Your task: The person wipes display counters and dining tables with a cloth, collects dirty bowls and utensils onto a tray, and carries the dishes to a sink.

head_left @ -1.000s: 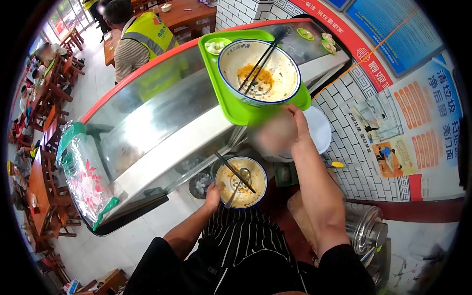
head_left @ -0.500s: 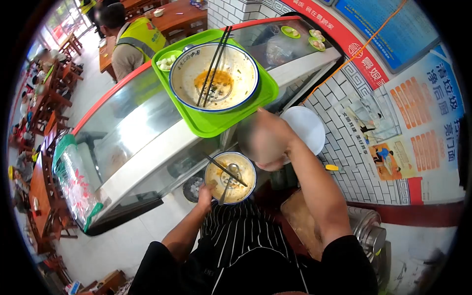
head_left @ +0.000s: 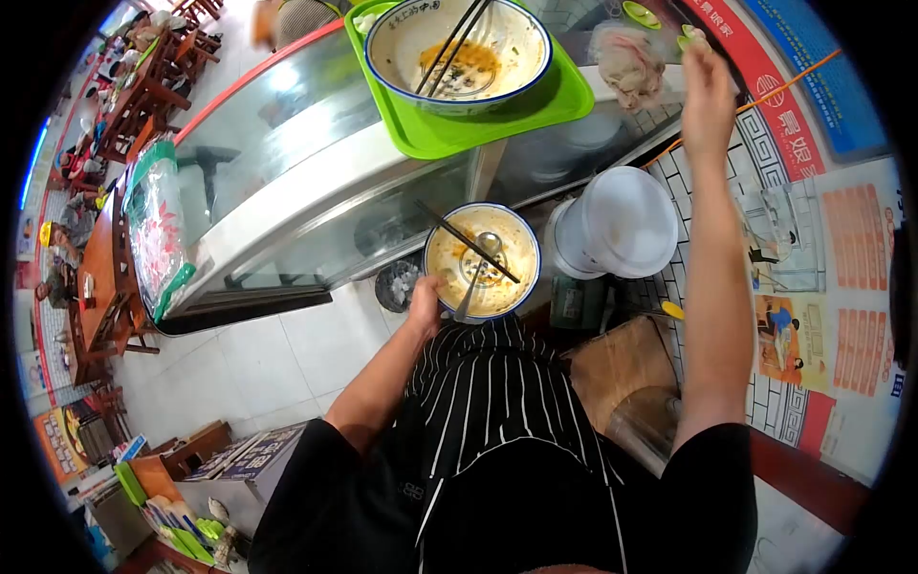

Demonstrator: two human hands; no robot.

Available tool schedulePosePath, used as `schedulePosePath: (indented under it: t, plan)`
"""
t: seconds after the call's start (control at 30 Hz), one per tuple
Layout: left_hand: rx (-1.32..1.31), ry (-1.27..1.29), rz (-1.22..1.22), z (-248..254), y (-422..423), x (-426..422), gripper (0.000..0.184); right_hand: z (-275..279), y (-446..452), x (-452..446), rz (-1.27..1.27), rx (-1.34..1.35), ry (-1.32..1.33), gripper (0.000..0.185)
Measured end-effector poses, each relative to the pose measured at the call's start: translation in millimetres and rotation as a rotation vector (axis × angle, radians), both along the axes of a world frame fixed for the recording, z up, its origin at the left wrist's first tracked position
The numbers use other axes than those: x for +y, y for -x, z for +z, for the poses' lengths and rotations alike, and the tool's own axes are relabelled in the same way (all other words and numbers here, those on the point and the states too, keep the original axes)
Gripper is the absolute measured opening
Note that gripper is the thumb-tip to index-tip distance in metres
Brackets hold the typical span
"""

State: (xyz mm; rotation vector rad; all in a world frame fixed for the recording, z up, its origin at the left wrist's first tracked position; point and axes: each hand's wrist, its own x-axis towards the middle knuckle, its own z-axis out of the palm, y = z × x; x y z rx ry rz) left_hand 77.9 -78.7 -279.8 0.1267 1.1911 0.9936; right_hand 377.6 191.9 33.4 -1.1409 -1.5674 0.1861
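My left hand (head_left: 426, 304) grips the left rim of a blue-rimmed bowl (head_left: 512, 239). Inside the bowl are orange-brown food residue, a metal spoon (head_left: 488, 243) and dark chopsticks (head_left: 445, 226) that stick out past the rim. Stretched toward the counter at upper right, my right hand (head_left: 708, 96) has its fingers extended and nothing visible in it. Just left of it, on the counter ledge, is a crumpled pinkish cloth (head_left: 628, 69). A green tray (head_left: 430, 139) on the counter carries a larger blue-rimmed bowl (head_left: 521, 72) with dirty insides and black chopsticks (head_left: 454, 46).
A glass-fronted counter (head_left: 287, 191) runs diagonally ahead. Below its right end stands a white bucket (head_left: 626, 222). A small dark container of white pieces (head_left: 397, 284) sits left of the held bowl. Small green dishes (head_left: 642, 13) are at the counter's far end.
My right hand has moved up and right, from beside the held bowl to the counter ledge. The pinkish cloth now shows there. My left hand still holds the bowl, and the view has shifted.
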Motion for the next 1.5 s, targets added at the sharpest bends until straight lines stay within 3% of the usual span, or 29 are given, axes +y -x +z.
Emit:
schedulePosePath:
  t: [0.03,0.07,0.13,0.17,0.23,0.37,0.47,0.6,0.67,0.8,0.93,0.97,1.03,1.07,1.13,1.17,1.23,1.37,1.5]
  plan:
    - [0.007,-0.018,0.038,-1.6,-3.2,4.7,0.040,-21.2,9.6,-31.1,0.124,0.024,0.052,0.031]
    - [0.014,-0.036,0.076,-3.0,-5.2,8.2,0.040,-44.4,30.8,-63.9,0.342,0.215,0.213,0.024]
    - [0.014,-0.043,0.074,-2.6,-4.5,12.8,0.040,-83.8,60.4,-118.7,0.394,-0.046,0.516,0.017]
    - [0.014,-0.048,0.071,-1.1,-2.7,13.8,0.041,-103.6,71.2,-131.2,0.444,-0.058,0.512,0.018]
    - [0.009,-0.055,0.067,3.3,1.9,-0.5,0.041,-94.0,91.4,-148.0,0.445,-0.103,0.475,0.019]
    - [0.024,-0.108,0.052,11.6,10.6,-11.4,0.041,-7.0,117.9,-102.5,0.354,-0.355,0.034,0.019]
    - [-0.034,-0.091,0.053,3.5,26.0,-19.6,0.046,32.6,140.1,-36.8,0.333,-0.739,-0.252,0.028]
    - [-0.087,-0.057,0.052,15.0,45.2,-30.2,0.055,38.2,186.1,27.4,0.270,-1.057,-0.276,0.033]
    - [-0.103,-0.052,0.052,17.1,55.6,-31.7,0.054,36.7,209.4,40.2,0.182,-1.397,-0.231,0.036]
    - [-0.080,-0.142,0.041,11.7,74.8,-34.5,0.056,34.0,228.4,49.6,0.181,-1.675,-0.188,0.031]
    - [-0.051,-0.093,-0.015,7.1,91.3,-27.4,0.060,55.9,202.3,58.9,0.342,-1.427,-0.507,0.019]
    - [-0.070,-0.110,-0.008,6.8,94.2,-26.0,0.061,63.0,201.5,47.4,0.340,-1.435,-0.506,0.019]
    - [-0.051,-0.121,-0.012,15.3,100.6,-22.3,0.060,69.4,194.5,15.3,0.297,-0.934,-0.269,0.020]
    - [-0.025,-0.129,-0.013,17.1,102.8,-20.9,0.059,68.0,183.7,8.2,0.296,-0.942,-0.269,0.020]
    - [-0.076,-0.122,-0.017,6.0,106.3,-17.7,0.059,56.6,158.2,-2.0,0.118,-0.685,0.143,0.027]
    - [-0.118,-0.112,-0.020,1.0,107.3,-16.1,0.059,49.1,155.3,-10.7,0.115,-0.688,0.139,0.027]
    - [-0.123,-0.117,-0.010,-5.4,107.0,-12.7,0.058,35.6,149.8,-25.7,0.213,0.145,1.023,0.035]
    - [-0.134,-0.097,-0.034,-11.1,107.1,-5.1,0.056,15.2,161.9,-31.2,0.180,0.281,0.828,0.046]
    - [-0.057,-0.135,-0.027,7.3,106.7,-2.0,0.054,0.4,165.4,-34.6,0.128,0.292,0.950,0.043]
